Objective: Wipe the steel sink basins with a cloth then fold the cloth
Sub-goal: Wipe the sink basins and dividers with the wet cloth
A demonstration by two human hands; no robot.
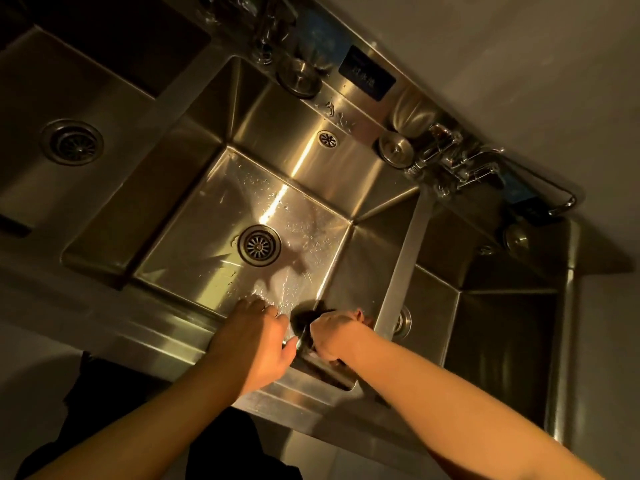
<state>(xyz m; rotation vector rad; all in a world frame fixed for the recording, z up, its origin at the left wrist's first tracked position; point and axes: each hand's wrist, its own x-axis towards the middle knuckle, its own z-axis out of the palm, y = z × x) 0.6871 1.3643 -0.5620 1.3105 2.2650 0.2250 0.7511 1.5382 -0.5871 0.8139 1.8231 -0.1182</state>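
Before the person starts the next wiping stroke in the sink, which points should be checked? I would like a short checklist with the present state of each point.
1. Cloth held: ok. The right hand grips the dark cloth at the near right corner of the middle basin.
2. Left hand out of the way: not ok. It is close beside the cloth, at the basin's front edge.
3. Drain unblocked: ok. Nothing lies on the strainer.
4. Basin floor dry: not ok. Water drops show near the drain and the hands.
5. Tap off: cannot tell. No running water shows.
6. Cloth folded: not ok. It is bunched.
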